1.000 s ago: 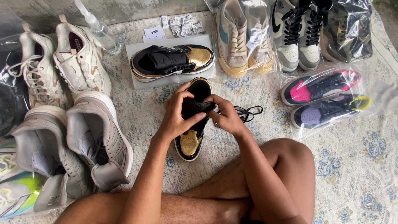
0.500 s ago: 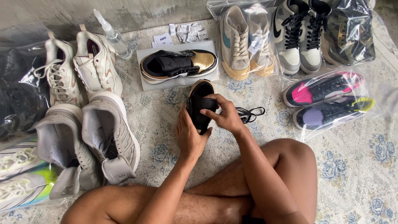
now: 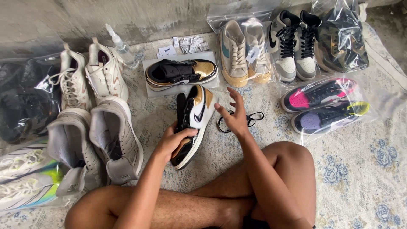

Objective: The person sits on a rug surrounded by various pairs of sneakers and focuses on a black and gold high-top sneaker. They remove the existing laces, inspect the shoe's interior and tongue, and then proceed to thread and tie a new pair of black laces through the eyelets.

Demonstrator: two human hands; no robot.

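A pale floral mat [image 3: 364,178] covers the floor in front of a rough grey wall [image 3: 127,17], and from my seat at the far end I look down over crossed bare legs at sneakers laid out all around. My left hand [image 3: 171,142] grips a black, white and gold high-top sneaker [image 3: 193,123] by its heel end, thumb over the collar, with the shoe tipped on its side just above the mat and its toe pointing away toward the wall. My right hand [image 3: 233,116] is spread wide and holds nothing, hovering just beside the shoe's toe, over a loose black lace [image 3: 239,121] lying coiled on the mat. The matching sneaker [image 3: 180,74] lies on its side on a grey box lid [image 3: 150,90] just beyond. A worn grey pair [image 3: 95,144] stands to the left, a white pair [image 3: 91,80] behind it, and bagged pairs [image 3: 322,106] lie to the right. I judge the held shoe light for its bulk, stiff at the sole and heel counter, softer at the ankle collar and tongue, its smooth leather a little slick; the firm heel or the midsole edge looks the surest place to take hold.
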